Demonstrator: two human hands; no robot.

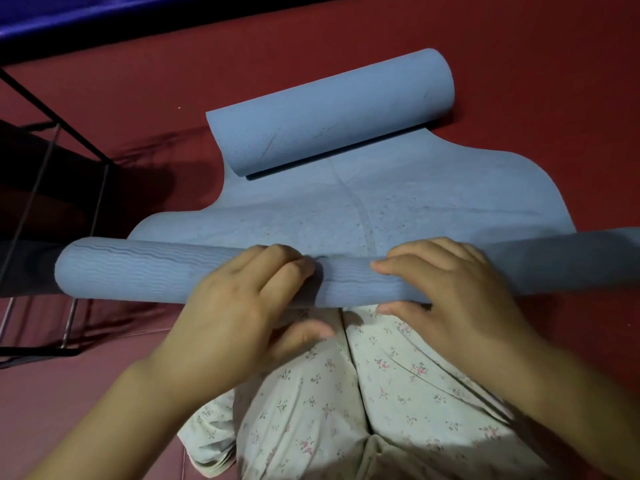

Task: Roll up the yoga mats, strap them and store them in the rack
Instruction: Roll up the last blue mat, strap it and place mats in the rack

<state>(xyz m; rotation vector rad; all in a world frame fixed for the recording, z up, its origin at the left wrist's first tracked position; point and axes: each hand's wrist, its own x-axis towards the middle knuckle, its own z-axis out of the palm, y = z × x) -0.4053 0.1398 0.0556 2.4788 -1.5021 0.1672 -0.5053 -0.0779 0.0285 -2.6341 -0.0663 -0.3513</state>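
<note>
Both hands gripping the near roll of the blue mat.
The left hand and right hand sit mid-roll; its unheld ends may loosen or telescope.

Both hands — on blue mat

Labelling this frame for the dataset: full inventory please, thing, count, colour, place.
yoga mat: 1, blue, flat on the floor ahead of the person, both ends curled.
near roll: 1, blue, the mat's end nearest the person, under both hands.
far roll: 1, blue, the mat's far end, curled over, lying free.
rack: 1, black metal frame, at the left edge.
floor: 1, red, under the mat.
blue band: 1, dark blue, top left corner; cannot tell what it is.
floral trousers: 1 pair, pale with small flowers, on the person's legs, bottom centre.
left hand: 1, grips the near roll.
right hand: 1, grips the near roll.
</note>
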